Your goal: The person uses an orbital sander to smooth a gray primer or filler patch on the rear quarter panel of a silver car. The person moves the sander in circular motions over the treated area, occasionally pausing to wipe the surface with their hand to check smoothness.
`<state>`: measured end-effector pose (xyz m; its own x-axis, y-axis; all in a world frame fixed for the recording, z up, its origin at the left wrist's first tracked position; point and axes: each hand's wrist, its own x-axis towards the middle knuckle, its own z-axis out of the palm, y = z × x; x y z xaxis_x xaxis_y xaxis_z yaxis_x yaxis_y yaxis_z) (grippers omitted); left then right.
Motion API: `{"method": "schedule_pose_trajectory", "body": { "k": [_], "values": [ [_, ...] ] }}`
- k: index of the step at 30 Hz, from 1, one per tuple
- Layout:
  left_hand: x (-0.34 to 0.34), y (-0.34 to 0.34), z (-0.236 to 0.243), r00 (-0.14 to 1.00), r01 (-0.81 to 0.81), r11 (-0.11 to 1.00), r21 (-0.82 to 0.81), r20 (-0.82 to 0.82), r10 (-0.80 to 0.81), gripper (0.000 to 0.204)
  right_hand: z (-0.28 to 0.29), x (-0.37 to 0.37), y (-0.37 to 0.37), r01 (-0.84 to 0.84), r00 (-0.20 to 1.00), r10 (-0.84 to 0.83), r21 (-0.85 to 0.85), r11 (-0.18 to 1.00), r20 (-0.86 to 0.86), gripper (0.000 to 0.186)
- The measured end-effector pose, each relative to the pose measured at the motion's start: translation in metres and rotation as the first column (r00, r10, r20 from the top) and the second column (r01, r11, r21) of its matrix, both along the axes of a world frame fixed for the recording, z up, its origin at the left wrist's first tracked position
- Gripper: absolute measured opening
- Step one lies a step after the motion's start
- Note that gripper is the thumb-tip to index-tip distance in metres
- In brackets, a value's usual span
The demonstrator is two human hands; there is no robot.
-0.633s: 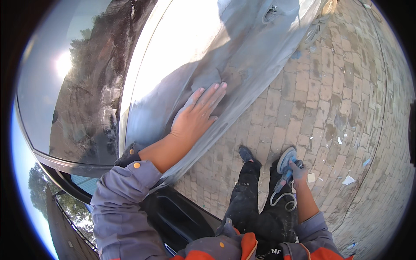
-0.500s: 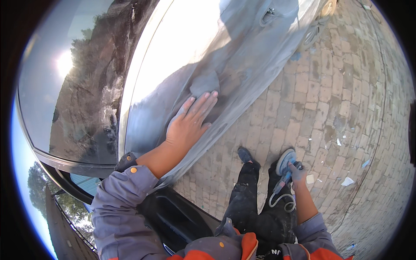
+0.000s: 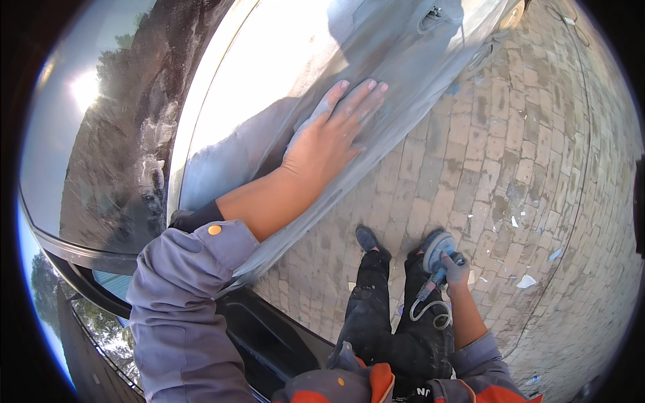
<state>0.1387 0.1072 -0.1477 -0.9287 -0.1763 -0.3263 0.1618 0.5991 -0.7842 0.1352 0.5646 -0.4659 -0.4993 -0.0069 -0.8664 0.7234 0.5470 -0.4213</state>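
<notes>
My left hand (image 3: 328, 140) lies flat on the dusty grey car door (image 3: 410, 87), palm down with its fingers stretched out. The door's surface is patchy, with sunlit white areas and a dull shaded grey stretch beneath the hand. Low on my right, my right hand (image 3: 457, 270) is wrapped round a blue air sander (image 3: 438, 248). Its round pad hangs in front of my right leg, apart from the car. A pale hose (image 3: 422, 310) curls from the sander's lower end.
The dark car window (image 3: 114, 168) lies at the left, with sun glare on it. A bare opening for the door handle (image 3: 430, 20) shows at the top. A black side mirror (image 3: 269, 336) is near my left elbow. Paper scraps (image 3: 526, 281) lie on the brick paving (image 3: 430, 181).
My left hand has slid up and to the right along the door, still flat. The right hand keeps hold of the sander in nearly the same place; the view has shifted slightly.
</notes>
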Motion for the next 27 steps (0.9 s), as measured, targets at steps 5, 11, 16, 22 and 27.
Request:
{"method": "schedule_pose_trajectory", "body": {
  "k": [5, 11, 16, 22, 27],
  "values": [
    [0.037, -0.001, 0.004, 1.000, -0.004, 0.999, 0.033, 0.005, 0.004, 0.095, -0.006, 0.008, 0.003, -0.082, 0.997, 0.083, 0.061, 0.995, -0.011, 0.069],
    [0.083, 0.000, 0.006, 0.999, -0.042, 0.998, 0.038, -0.013, 0.043, 0.095, -0.002, 0.004, -0.001, -0.044, 0.998, 0.044, 0.000, 0.999, 0.033, 0.077],
    [0.080, 0.007, 0.000, 0.997, -0.082, 0.996, 0.024, 0.001, 0.082, 0.095, 0.002, 0.000, -0.003, -0.028, 0.999, 0.029, 0.023, 0.999, -0.031, 0.050],
    [0.009, 0.008, -0.013, 0.999, -0.034, 0.999, 0.029, 0.015, 0.033, 0.096, 0.006, -0.004, 0.005, -0.071, 0.996, 0.074, 0.072, 0.995, -0.050, 0.072],
    [-0.025, -0.008, -0.005, 0.979, -0.026, 1.000, -0.001, -0.205, 0.026, 0.095, 0.005, 0.001, 0.004, -0.075, 0.996, 0.080, 0.098, 0.992, -0.044, 0.076]
  ]
}}
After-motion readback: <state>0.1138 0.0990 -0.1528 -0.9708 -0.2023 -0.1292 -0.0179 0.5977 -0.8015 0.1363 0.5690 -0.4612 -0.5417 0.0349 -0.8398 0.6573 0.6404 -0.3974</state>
